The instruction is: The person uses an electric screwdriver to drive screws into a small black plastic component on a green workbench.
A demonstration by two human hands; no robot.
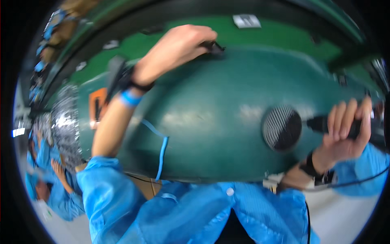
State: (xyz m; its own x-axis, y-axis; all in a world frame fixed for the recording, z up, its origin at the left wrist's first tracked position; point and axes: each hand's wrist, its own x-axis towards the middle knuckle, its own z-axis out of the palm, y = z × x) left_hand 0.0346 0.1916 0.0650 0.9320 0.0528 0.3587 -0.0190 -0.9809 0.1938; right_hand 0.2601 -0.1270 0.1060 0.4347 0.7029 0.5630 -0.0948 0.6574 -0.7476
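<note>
My left hand (178, 46) reaches to the far edge of the green work mat (211, 93), its fingers closed on a small black part (216, 48) whose kind I cannot make out. On the right, my right hand (345, 128) wraps round a black screwdriver (319, 123), held nearly level with its thin tip pointing left. Just left of that tip is a round dark disc (283, 128) with a ribbed, mesh-like face; whether the tip touches it I cannot tell. A blue band (131, 98) circles my left wrist, and a light-blue cord (162, 156) trails over the mat.
An orange piece (97, 107) and a blurred grey-black object (115, 73) are left of my left forearm. Crinkled clear plastic (67, 122) covers the bench's left end. A white label (246, 21) lies beyond the mat. A co-worker in blue (61, 195) is at the left. A black cable (353, 186) crosses lower right.
</note>
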